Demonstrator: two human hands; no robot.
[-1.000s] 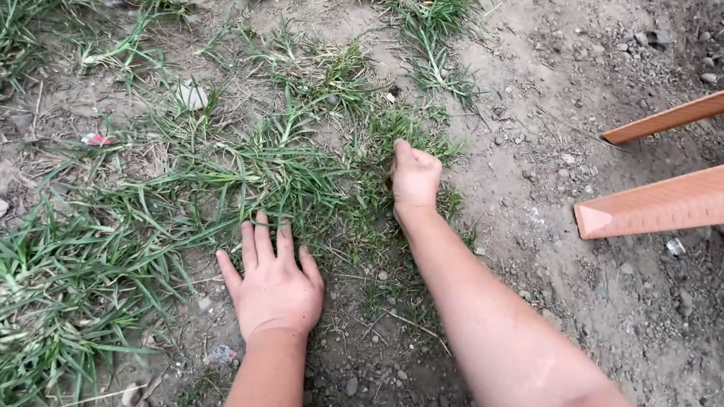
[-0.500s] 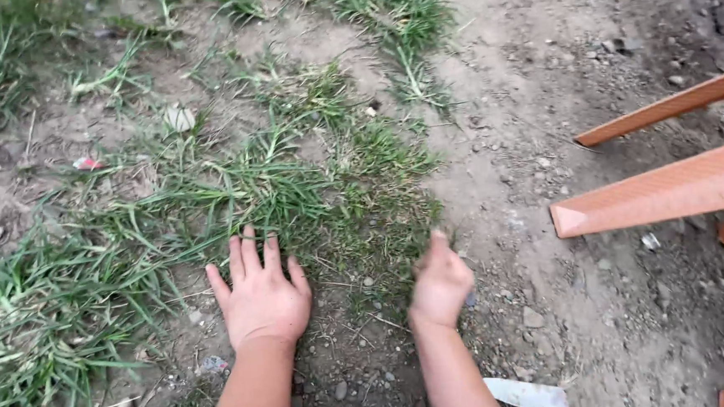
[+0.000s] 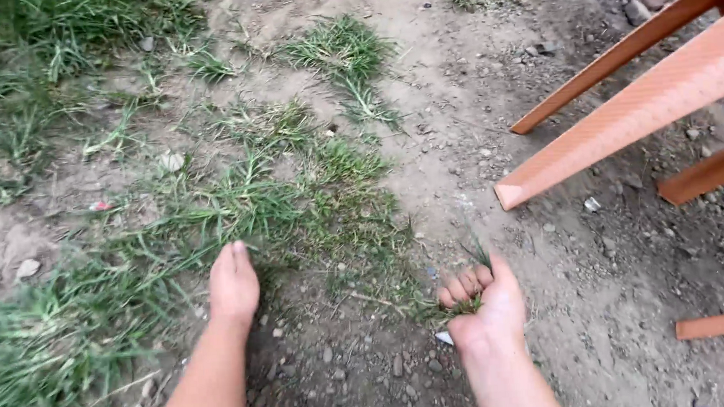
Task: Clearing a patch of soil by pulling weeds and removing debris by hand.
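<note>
Here, the right hand (image 3: 484, 302) is curled into a fist, palm turned up, and it clamps a small tuft of grass (image 3: 460, 305). The tuft is short and green, with thin blades poking out above the knuckles and past the fingers on the left side. It sits near the lower middle of the scene, lifted clear of the dirt (image 3: 458, 130).

The left hand (image 3: 233, 283) lies to the left, fingers pressed together and pointing far, resting at the near edge of the grass patch (image 3: 278, 204). Whether it grips any blades cannot be told; the fingertips are lost among the green.

The patch spreads from the left edge toward the middle, thick at the left, thinner and broken toward the far side. Between the two hands lies bare, dark soil with small stones (image 3: 397, 365).

To the right, pale dry ground runs open up to the orange chair legs (image 3: 625, 120), which slant in from the far right corner. Another leg end (image 3: 721, 324) shows at the near right, well apart from the fist. A small white scrap (image 3: 444, 338) lies just beside the right wrist.
</note>
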